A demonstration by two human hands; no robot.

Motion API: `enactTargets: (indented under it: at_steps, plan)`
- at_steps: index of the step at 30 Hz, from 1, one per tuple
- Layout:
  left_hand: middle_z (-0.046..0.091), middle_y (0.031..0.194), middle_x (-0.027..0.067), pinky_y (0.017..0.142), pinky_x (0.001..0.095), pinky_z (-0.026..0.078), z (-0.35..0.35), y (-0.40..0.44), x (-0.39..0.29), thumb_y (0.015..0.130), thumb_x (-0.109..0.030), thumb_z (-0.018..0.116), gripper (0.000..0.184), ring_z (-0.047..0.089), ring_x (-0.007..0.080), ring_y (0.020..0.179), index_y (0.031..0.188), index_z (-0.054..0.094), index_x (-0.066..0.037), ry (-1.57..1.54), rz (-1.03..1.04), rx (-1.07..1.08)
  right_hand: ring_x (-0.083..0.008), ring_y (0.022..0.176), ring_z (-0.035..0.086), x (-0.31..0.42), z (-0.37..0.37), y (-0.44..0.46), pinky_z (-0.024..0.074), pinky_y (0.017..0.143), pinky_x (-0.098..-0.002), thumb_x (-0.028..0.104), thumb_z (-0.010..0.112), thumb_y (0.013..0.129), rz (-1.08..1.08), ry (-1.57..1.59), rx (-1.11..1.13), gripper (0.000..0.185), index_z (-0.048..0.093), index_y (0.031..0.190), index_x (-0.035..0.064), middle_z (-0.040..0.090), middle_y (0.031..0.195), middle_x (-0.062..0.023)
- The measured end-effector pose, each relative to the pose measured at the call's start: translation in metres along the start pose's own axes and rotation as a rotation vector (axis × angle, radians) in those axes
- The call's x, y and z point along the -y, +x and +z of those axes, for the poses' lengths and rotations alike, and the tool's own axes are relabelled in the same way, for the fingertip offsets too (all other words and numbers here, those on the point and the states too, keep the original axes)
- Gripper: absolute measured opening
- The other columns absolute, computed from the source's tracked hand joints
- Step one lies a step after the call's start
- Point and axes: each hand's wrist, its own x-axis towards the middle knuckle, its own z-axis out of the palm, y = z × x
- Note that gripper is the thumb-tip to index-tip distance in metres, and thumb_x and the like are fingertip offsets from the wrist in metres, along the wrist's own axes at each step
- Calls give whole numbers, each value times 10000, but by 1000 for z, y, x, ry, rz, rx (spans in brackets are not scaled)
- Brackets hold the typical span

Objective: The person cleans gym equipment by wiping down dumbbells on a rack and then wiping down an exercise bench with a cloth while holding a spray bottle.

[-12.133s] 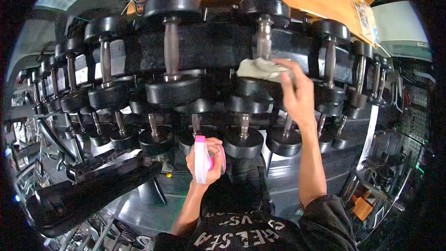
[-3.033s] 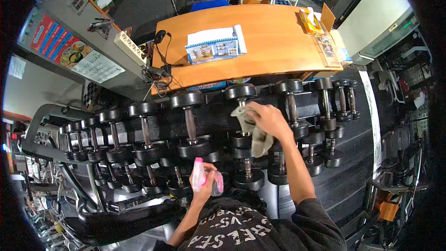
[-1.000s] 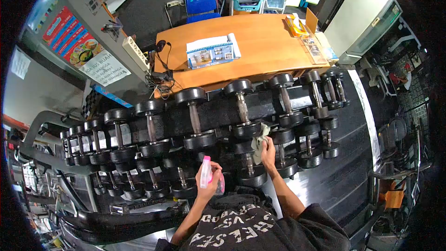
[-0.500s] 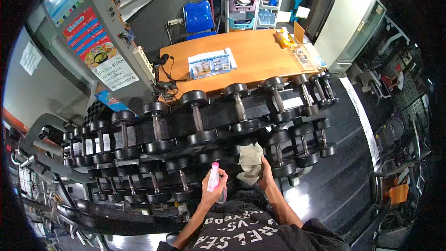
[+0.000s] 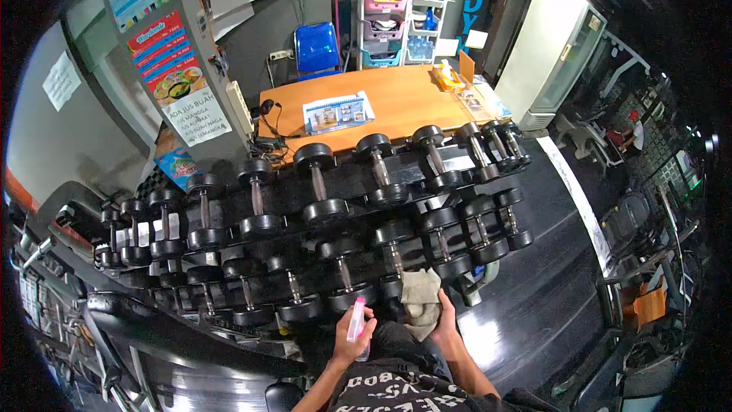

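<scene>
My left hand (image 5: 351,340) is closed around a spray bottle (image 5: 356,320) with a pink and white trigger head; its lower body is mostly hidden by the fingers. A crumpled grey-beige cloth (image 5: 420,297) hangs from my right hand (image 5: 445,323), which grips its right side. Both hands are in front of my body, close to the lower tier of a dumbbell rack. Just beyond the cloth lies a black dumbbell (image 5: 393,250) with a metal handle, partly covered at its near end. Another dumbbell (image 5: 345,275) sits just past the spray bottle.
Several dumbbells fill the upper tier too, such as one dumbbell (image 5: 318,181) at the middle. Behind the rack stands a wooden desk (image 5: 404,95) with a calendar (image 5: 338,112). A white fridge (image 5: 543,53) is at the back right, and a black bench pad (image 5: 175,343) lies to my left.
My view has shifted, and more of the lower dumbbells shows. Both hands sit lower in the picture, still holding the spray bottle and the cloth. The cloth now hangs in a different fold.
</scene>
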Motion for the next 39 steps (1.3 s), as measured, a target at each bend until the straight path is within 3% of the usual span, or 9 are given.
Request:
enactTargets:
  at_steps: [7,10,15,19,25,31,33,35,39]
  plan:
    - [485,1079,36,611,254,442,6,-39,6,774,25,685,391,520,80,672,1130,557,-73,8,57,94,-326,1130,574,-18,-21,-51,464,934,-517,474,442,922,16,-66,-46,592,459,1352,68,551,1298,-149]
    - [469,1004,26,612,262,470,8,-51,6,771,83,637,434,549,90,688,1158,492,-48,90,108,142,-323,1132,570,-23,-27,-64,456,947,-509,467,451,919,-15,-33,-43,590,458,1352,66,554,1294,-146]
    - [458,1027,31,650,262,480,13,-74,10,769,96,604,452,547,97,717,1175,457,-39,60,51,177,-328,1167,541,-21,-40,-78,418,991,-515,436,451,926,-61,-23,66,571,440,1365,70,538,1315,-131]
    - [436,1057,25,639,234,433,27,-89,12,780,49,653,368,520,80,695,1109,522,-50,-110,13,119,-344,1186,522,-23,-80,-82,415,995,-525,493,457,928,-86,-77,13,607,435,1372,81,525,1329,-136]
    - [460,1045,40,637,225,425,59,-121,25,795,17,654,345,513,74,683,1105,513,-38,91,271,81,-348,1201,512,-21,-108,-111,408,1002,-567,494,438,942,-47,-119,39,617,387,1400,83,515,1332,-139]
    - [496,988,50,614,241,442,104,-181,28,842,-16,627,327,514,76,647,1134,480,-28,-50,128,-37,-391,1182,524,-15,-163,-163,401,1003,-594,504,474,917,85,-49,79,677,346,1416,65,481,1346,-190]
    - [514,971,55,610,265,472,122,-204,31,868,2,585,287,525,84,654,1129,468,-30,-261,81,-194,-408,1188,516,-16,-182,-179,403,1003,-592,513,489,906,125,-29,44,703,334,1421,60,473,1349,-203]
    - [528,962,57,604,279,493,133,-225,34,889,27,545,229,537,93,652,1099,473,-26,-240,78,-191,-444,1184,507,-16,-195,-191,412,996,-587,535,518,882,11,-66,69,763,305,1432,50,464,1350,-219]
    - [531,924,48,578,260,490,149,-253,30,890,43,565,179,550,95,618,1039,487,-17,-151,50,-210,-473,1161,511,-11,-203,-219,417,990,-591,540,521,878,-1,101,103,740,310,1435,100,473,1337,-208]
